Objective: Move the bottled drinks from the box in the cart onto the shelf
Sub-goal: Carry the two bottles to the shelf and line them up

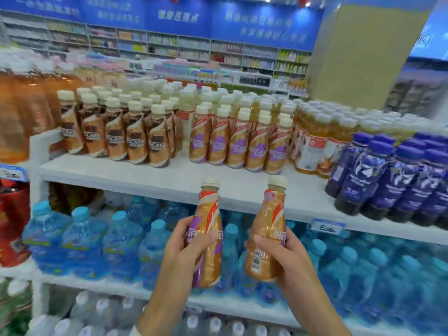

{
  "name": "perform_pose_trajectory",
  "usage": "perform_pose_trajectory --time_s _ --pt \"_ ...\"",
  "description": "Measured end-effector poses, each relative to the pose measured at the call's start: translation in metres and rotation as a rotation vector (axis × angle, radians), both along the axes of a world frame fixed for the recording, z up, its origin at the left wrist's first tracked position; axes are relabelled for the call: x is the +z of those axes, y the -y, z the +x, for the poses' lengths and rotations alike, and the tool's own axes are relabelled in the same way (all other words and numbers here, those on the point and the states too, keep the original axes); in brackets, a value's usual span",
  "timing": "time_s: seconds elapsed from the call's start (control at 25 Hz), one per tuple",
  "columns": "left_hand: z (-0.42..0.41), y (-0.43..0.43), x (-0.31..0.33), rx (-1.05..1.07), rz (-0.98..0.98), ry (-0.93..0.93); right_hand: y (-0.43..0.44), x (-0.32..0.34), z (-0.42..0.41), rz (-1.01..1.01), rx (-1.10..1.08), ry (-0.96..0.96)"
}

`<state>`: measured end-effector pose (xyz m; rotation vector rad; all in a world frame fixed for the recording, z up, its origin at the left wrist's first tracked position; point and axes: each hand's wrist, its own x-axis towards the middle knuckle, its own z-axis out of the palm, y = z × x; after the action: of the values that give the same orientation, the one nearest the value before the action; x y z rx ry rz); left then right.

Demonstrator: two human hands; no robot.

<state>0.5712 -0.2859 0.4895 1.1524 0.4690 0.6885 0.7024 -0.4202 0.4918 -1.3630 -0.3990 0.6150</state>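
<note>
My left hand grips a gold coffee bottle with a purple label and a cream cap, held upright. In my right hand I hold a second bottle of the same drink, barcode side toward me. Both bottles hang in front of the white top shelf, just below its front edge. On that shelf stands a row of matching purple-label bottles, with bare shelf in front of them. The cart and its box are out of view.
Brown-label coffee bottles stand left on the same shelf, yellow tea bottles and dark blue bottles to the right. Blue water bottles fill the shelf below. A price tag hangs on the shelf edge.
</note>
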Motion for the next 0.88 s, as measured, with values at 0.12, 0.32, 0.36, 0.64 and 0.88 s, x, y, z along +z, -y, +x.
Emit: perform_pose_trajectory --time_s 0.12,0.32,0.36,0.64,0.88 --pt "0.032 0.005 0.013 0.011 0.048 0.003 0.008 0.012 0.027 -0.007 -0.003 0.049" --pt "0.079 -0.020 0.040 0.074 0.241 0.035 -0.013 0.045 0.061 0.025 -0.054 0.224" --pt "0.086 -0.029 0.044 0.089 0.297 0.032 -0.022 0.051 0.067 0.031 -0.078 0.253" --pt "0.131 -0.091 0.046 0.106 0.569 -0.036 -0.095 0.047 0.101 -0.023 -0.138 0.410" --pt "0.148 -0.102 0.032 0.086 0.614 0.004 -0.113 0.027 0.109 -0.012 -0.223 0.446"
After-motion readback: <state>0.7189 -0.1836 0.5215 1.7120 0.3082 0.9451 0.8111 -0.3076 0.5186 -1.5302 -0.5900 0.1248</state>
